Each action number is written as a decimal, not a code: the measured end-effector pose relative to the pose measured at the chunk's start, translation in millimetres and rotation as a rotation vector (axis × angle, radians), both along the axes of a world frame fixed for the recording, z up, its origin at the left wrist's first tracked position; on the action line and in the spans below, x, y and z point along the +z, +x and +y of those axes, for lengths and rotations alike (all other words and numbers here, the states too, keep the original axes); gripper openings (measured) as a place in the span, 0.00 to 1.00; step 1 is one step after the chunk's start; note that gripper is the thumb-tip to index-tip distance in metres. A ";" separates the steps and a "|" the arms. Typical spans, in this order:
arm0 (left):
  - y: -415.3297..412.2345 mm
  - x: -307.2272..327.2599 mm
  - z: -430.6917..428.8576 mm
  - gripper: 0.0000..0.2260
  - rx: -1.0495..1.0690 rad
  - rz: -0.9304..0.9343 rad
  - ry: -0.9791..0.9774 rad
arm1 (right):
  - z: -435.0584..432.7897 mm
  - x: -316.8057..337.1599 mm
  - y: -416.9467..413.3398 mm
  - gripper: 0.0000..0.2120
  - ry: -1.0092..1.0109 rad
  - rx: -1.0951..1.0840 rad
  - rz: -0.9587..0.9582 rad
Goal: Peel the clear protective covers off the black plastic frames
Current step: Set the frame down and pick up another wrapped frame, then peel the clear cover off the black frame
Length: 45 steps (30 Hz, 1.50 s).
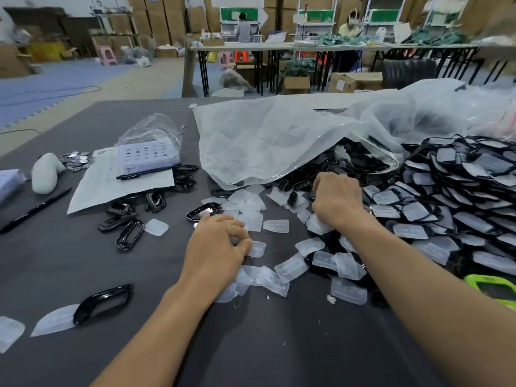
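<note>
A dark grey tabletop (83,261) carries everything. A big translucent plastic sheet (265,141) lies crumpled across its far right. At far left lies a printed paper sheet (111,188), with a black pen (145,173) and a pale holed tray (146,155) on it, the tray partly inside a clear bag (153,129). Left of the paper sit a heap of small silver discs (76,160) and a white lump (44,173). A second pen (33,210) lies nearer, at the left. A bright green object (494,290) shows at the right edge. Beyond the tabletop are blue floor mats (55,85), a pink stool (107,54), long tables (279,47), cardboard boxes (296,83) and two people (243,27) at benches.
</note>
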<state>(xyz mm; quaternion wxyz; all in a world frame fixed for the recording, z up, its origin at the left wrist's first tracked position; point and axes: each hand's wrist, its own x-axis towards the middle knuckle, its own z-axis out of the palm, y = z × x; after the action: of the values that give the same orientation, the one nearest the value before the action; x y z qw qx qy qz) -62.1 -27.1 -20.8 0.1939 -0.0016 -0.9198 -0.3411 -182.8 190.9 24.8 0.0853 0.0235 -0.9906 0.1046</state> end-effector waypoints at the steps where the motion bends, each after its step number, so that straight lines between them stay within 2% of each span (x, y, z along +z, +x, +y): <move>1: 0.3 -0.9 0.1 0.07 -0.010 0.013 -0.010 | -1.2 -1.7 1.4 0.17 -0.018 0.008 0.003; 3: 2.1 -0.2 -0.2 0.06 -0.024 -0.002 -0.014 | -2.7 -2.2 4.8 0.23 -0.064 0.029 0.024; 5: 3.4 0.6 -1.4 0.10 -0.038 -0.071 -0.047 | -3.0 1.9 9.0 0.30 -0.149 0.028 0.074; 9: 1.0 2.5 -0.9 0.06 -0.062 -0.137 -0.059 | -15.8 11.6 26.3 0.38 -0.305 0.075 0.146; 11: 2.0 3.0 0.7 0.09 -0.060 -0.116 -0.006 | -29.5 14.6 36.7 0.35 -0.356 0.113 0.150; 14: 4.1 5.8 2.9 0.10 -0.039 -0.009 0.123 | -56.8 10.7 54.6 0.25 -0.474 0.203 0.185; 17: 6.5 14.1 0.6 0.10 0.077 0.089 0.390 | -80.4 -2.3 74.4 0.19 -0.643 0.306 0.169; 20: 7.4 17.9 -6.6 0.09 0.197 0.147 0.627 | -88.1 -13.3 82.6 0.18 -0.650 0.336 0.080; 23: 6.3 19.7 -14.9 0.06 0.253 0.150 0.810 | -87.8 -21.0 89.1 0.11 -0.614 0.381 -0.107; 26: 3.1 20.9 -21.1 0.07 0.231 0.152 0.863 | -88.2 -22.3 91.0 0.08 -0.834 0.326 -0.091; 28: 1.9 21.1 -21.4 0.07 0.176 0.140 0.854 | -86.2 -18.4 87.7 0.05 -1.042 0.279 -0.104; 30: 2.1 21.3 -17.9 0.08 0.095 0.107 0.827 | -84.9 -14.9 87.3 0.03 -1.193 0.283 -0.218; 32: 1.9 21.9 -14.7 0.09 0.045 0.064 0.797 | -84.6 -14.1 88.1 0.06 -1.241 0.275 -0.259; 35: 0.6 19.3 -15.0 0.08 0.113 0.046 0.656 | -79.4 -13.7 82.2 0.09 -1.354 0.121 -0.201; 38: 2.0 18.0 -14.4 0.08 0.193 -0.033 0.312 | -70.1 -12.8 75.6 0.08 -1.345 0.045 -0.105; 41: 3.4 17.8 -9.1 0.10 0.188 -0.158 0.020 | -68.0 -13.3 75.7 0.09 -1.341 0.058 -0.104; 42: 3.2 18.4 -8.1 0.09 0.184 -0.156 -0.014 | -68.3 -13.9 75.7 0.08 -1.327 0.065 -0.110; 44: 3.9 21.2 -8.4 0.06 0.200 -0.105 0.052 | -69.4 -13.7 75.7 0.06 -1.342 0.096 -0.126; 45: 4.6 21.4 -9.4 0.07 0.220 -0.079 0.097 | -69.7 -13.4 75.6 0.07 -1.375 0.110 -0.134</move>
<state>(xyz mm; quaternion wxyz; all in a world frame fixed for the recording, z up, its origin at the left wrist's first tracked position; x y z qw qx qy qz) -57.5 -36.5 0.6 0.1936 0.1220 -0.9039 -0.3615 -107.2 121.2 11.3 0.0140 0.0079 -0.6997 0.7142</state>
